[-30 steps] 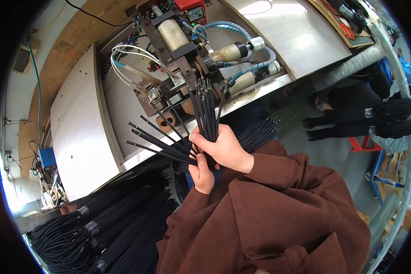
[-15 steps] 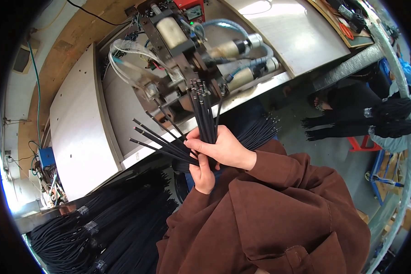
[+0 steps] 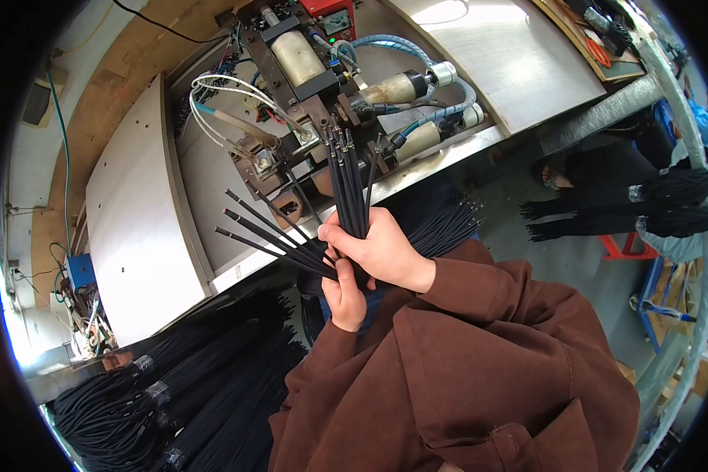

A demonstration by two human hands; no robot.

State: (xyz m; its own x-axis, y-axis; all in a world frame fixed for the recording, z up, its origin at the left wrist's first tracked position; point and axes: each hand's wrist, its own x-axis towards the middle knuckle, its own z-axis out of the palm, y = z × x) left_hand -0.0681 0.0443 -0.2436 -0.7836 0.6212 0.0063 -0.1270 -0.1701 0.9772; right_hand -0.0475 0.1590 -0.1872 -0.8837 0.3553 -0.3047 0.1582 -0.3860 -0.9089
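Observation:
My right hand [image 3: 387, 250] is closed around an upright bundle of black cords [image 3: 348, 185], whose stiff tipped ends point up toward the machine. Just below and to its left, my left hand [image 3: 344, 299] pinches a looser set of black cords [image 3: 269, 237] that fans out to the upper left. The two hands touch or nearly touch, and the cords' lower lengths are hidden behind them. A metal machine [image 3: 299, 61] with air cylinders and hoses stands on the bench directly beyond the cord tips.
Grey bench panels [image 3: 138, 212] flank the machine. Many black cords in taped bundles [image 3: 189, 385] hang at the lower left. More cords [image 3: 447, 226] lie beneath the bench edge [image 3: 440, 164]. At right are hanging cord bundles [image 3: 669, 197], a red stool [image 3: 628, 248] and a wrapped rail [image 3: 606, 114].
Both hands have shifted slightly, the right one up and left with its bundle. The left hand's fanned cords have moved a little left and spread. The blurred machine parts now look sharp.

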